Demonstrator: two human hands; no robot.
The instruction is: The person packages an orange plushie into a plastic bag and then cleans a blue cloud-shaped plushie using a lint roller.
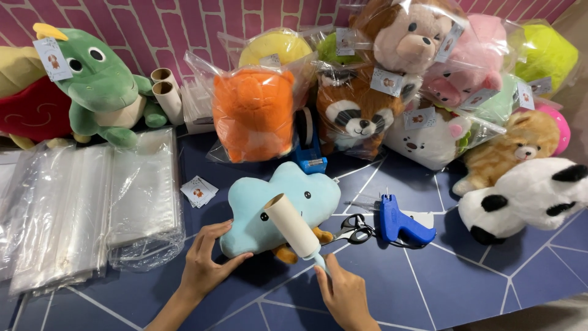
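A light blue cloud-shaped plush (288, 199) with a small face lies on the dark blue table (465, 282). My left hand (205, 260) holds its lower left edge, fingers curled against the fabric. My right hand (344, 294) grips the pale handle of a lint roller (294, 225), whose cream roll rests tilted across the plush's front. Small orange plush feet show under the roller.
Black scissors (353, 228) and a blue tagging gun (401, 224) lie right of the plush. Stacks of clear bags (92, 202) sit at left, paper tags (199, 191) beside them. A blue tape dispenser (309, 147) and several bagged plush toys line the back.
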